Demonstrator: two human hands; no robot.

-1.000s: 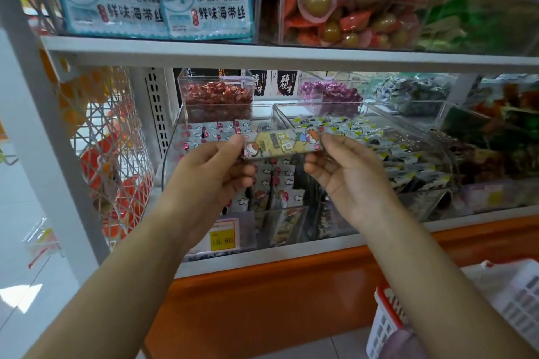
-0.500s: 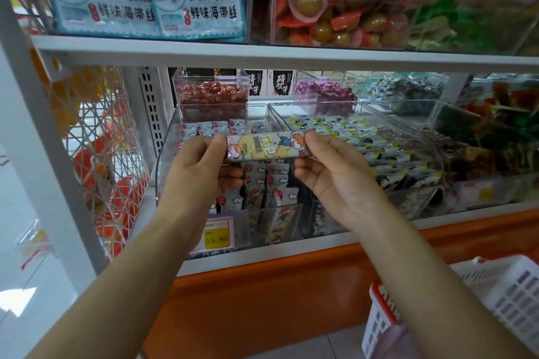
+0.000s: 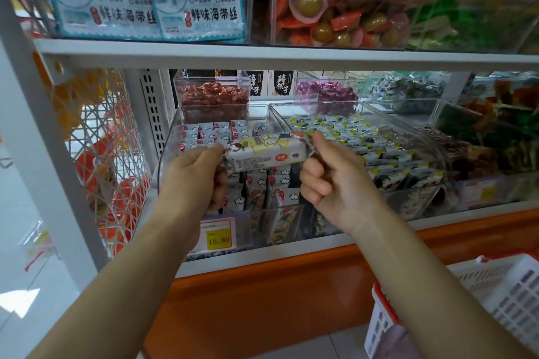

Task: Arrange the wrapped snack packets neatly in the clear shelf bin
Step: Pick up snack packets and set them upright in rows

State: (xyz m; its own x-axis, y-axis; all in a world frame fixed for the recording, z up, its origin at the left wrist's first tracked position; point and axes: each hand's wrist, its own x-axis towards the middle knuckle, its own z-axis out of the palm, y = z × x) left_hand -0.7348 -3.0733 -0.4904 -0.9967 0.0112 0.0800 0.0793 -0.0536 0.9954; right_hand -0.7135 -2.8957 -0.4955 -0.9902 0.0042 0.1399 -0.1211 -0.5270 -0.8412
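I hold a long wrapped snack packet (image 3: 264,151), white and yellow with cartoon figures, level across the open top of the clear shelf bin (image 3: 170,143). My left hand (image 3: 194,175) pinches its left end and my right hand (image 3: 329,175) pinches its right end, fingers curled. Below the packet, rows of similar small packets (image 3: 267,186) stand upright inside the bin. More of them lie in rows at the bin's back (image 3: 213,132).
A second clear bin (image 3: 437,154) of yellow-tipped packets sits to the right. Smaller bins of red (image 3: 214,96) and purple (image 3: 326,90) sweets stand behind. A shelf board (image 3: 262,55) runs overhead. A yellow price tag (image 3: 218,239) hangs in front. A red-and-white basket (image 3: 501,294) is at the lower right.
Both hands have lowered the packet closer to the bin and tilted it so its white lower face shows. The fingers of both hands have curled in more.
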